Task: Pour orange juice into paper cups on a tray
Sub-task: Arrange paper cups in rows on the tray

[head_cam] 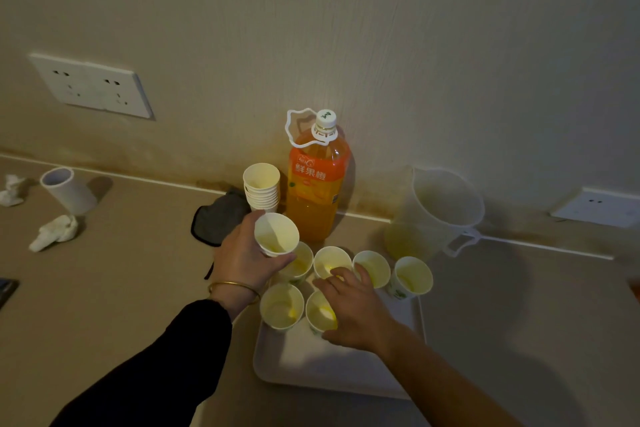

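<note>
Where the left hand [246, 253] curls thumb and fingers round the wall of a paper cup [277, 234], the cup is held clear above the far left corner of the tray [311, 364]. It is tipped toward the camera, with a shallow yellow pool at its bottom. Thin-walled and light, such a cup would probably dent under a firm squeeze; a loose hold at mid-wall, as shown, suits it better than a pinch at the rim.

The right hand [353, 312] lies with fingers spread and nearly straight over the near cups, gripping nothing that can be seen.

Six paper cups [372, 267] stand upright on the white tray, four in a far row and two nearer. Each holds a little pale juice. They are closely packed and likely easy to topple.

Behind the tray, against the wall, stands the orange juice bottle [317, 184]. It is large, clear plastic with an orange label and a white carry loop at the neck. Its white cap is on and it looks nearly full. It is probably heavy and smooth-sided, so the loop or the waist offers the surest hold.

A stack of spare cups [261, 189] stands just left of the bottle, a clear plastic jug [443, 208] is to its right, and a grey cloth [218, 218] lies on the tabletop [121, 288].
</note>
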### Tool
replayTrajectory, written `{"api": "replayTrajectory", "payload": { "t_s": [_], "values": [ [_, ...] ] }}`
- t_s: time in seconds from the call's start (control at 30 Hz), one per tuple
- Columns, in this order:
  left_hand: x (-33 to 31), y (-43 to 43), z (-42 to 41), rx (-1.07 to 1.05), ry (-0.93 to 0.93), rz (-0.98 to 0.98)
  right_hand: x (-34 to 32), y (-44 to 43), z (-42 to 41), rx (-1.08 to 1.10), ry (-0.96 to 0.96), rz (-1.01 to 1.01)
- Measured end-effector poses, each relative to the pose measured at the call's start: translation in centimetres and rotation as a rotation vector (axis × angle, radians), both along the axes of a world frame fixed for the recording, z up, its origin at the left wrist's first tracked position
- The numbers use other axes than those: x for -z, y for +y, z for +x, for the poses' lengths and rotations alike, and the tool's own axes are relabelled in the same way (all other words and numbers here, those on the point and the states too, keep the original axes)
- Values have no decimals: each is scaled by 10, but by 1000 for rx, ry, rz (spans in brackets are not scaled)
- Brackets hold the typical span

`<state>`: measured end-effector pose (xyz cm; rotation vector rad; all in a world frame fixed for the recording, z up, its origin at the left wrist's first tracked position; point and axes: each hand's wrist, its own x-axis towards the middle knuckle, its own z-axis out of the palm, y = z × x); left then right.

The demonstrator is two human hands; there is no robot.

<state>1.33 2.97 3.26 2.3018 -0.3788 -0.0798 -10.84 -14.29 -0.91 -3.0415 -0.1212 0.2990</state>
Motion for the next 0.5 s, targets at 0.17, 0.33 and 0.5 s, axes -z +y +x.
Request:
{"api": "replayTrajectory", "payload": {
  "t_s": [0.17,0.33,0.5],
  "values": [
    [-2,-3,-3,21,-1,-14,-1,-4,-2,-29,-54,3],
    [-7,-8,-6,60,12,-44,-23,-4,5,55,-439,184],
    [-16,-19,-17,175,52,-39,-62,5,28,221,-490,552]
  ]
}}
